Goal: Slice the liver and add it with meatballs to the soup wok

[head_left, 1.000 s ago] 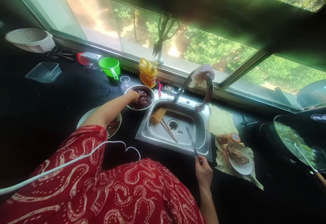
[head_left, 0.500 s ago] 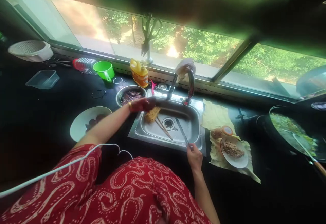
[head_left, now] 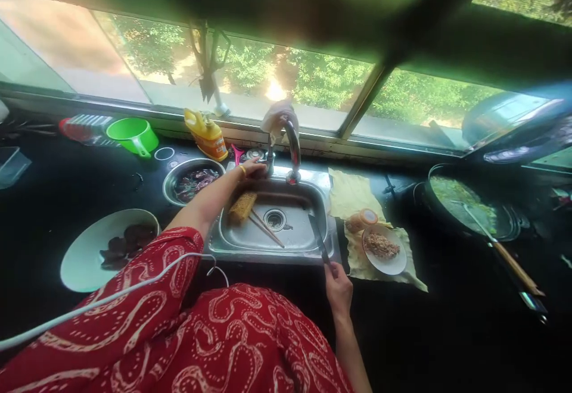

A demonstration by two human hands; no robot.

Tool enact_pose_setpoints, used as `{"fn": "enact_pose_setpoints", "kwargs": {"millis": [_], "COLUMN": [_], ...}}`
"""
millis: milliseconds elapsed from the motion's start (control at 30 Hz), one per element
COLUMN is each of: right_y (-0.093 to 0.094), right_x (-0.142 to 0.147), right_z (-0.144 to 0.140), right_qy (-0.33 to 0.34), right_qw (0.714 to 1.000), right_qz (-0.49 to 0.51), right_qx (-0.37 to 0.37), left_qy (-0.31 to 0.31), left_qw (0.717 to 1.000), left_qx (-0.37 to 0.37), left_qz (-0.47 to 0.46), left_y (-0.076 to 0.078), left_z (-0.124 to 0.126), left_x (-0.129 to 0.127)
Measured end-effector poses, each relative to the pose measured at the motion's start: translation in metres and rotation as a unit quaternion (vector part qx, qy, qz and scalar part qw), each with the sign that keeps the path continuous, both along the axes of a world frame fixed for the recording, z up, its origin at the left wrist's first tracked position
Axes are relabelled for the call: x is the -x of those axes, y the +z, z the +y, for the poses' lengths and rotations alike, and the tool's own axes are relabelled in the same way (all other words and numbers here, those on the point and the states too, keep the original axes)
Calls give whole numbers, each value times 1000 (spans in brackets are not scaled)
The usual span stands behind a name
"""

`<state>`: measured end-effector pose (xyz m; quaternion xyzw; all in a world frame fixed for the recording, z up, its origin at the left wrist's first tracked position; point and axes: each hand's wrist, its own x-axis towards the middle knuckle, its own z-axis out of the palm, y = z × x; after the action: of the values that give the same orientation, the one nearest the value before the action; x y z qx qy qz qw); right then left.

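My right hand (head_left: 338, 289) is closed around the handle of a knife (head_left: 318, 235), whose dark blade points up over the right side of the steel sink (head_left: 263, 255). At the sink's back left, my left hand (head_left: 254, 168) has its bent fingers at the lower left part of the faucet (head_left: 292, 143); the fingertips are partly in shadow. A pale cloth or bag (head_left: 277, 116) covers the top of the faucet. Inside the sink lie a yellow-brown scrubber (head_left: 242, 207) and a pair of chopsticks (head_left: 267, 228), left of the drain (head_left: 274, 220).
To the left are a metal bowl (head_left: 170, 187) of purplish food in liquid, a white bowl (head_left: 80, 256) with dark pieces, a green dipper (head_left: 134, 136) and a yellow bottle (head_left: 208, 137). On the right, a plate of minced food (head_left: 382, 249) rests on a cloth (head_left: 353, 193), before a wok (head_left: 465, 193).
My left hand has moved from above the scrubber back to the faucet. The knife stays in my right hand over the sink's right side. The whole view has shifted to the right.
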<state>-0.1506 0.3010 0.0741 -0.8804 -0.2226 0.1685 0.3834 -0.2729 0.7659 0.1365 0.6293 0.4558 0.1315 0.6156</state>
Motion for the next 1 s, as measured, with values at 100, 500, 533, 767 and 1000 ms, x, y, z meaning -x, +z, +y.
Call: {"fn": "enact_pose_setpoints", "kwargs": {"millis": [100, 500, 533, 767, 1000], "right_y": [-5, 7, 9, 12, 8], "right_x": [0, 9, 9, 10, 13], "right_z": [-7, 24, 25, 19, 35], "right_qy": [-38, -35, -32, -53, -58], "right_qw": [999, 999, 999, 997, 988], "right_qz": [8, 9, 9, 23, 80], "right_qx": [1, -23, -26, -59, -120], "left_qy": [-14, -62, -50, 40, 133], "left_qw": [1000, 953, 939, 901, 877], "left_qx": [23, 253, 291, 367, 409], "left_qz": [8, -152, -174, -230, -216], "left_y": [-1, 0, 1, 15, 8], "left_z": [20, -99, -111, -150, -169], "left_x": [17, -34, -45, -85, -68]}}
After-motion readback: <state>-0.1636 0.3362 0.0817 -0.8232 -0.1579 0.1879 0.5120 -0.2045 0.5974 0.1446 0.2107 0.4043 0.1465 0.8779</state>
